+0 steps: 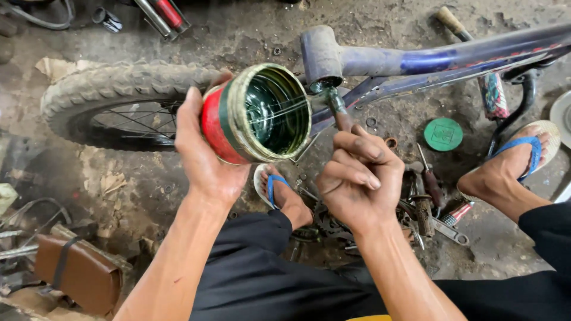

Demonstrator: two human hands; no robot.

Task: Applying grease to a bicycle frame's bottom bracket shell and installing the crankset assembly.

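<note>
My left hand (201,151) grips a round red-and-green tin (257,114), tipped so its open mouth faces me; dark green grease coats the inside. My right hand (357,178) is curled shut just right of the tin, fingers pinching a thin dark stick-like thing (340,116) that points up toward the head tube (322,56) of a blue-purple bicycle frame (452,59). The stick's tip is smeared green. The bicycle lies on its side across the dirt floor, its knobbly front tyre (119,89) behind the tin.
A green round lid (443,134) lies on the ground at right. Screwdrivers and small tools (431,199) are scattered between my feet, which wear blue sandals (529,151). A brown saddle (77,270) rests at lower left. A hammer handle (449,21) lies at the top.
</note>
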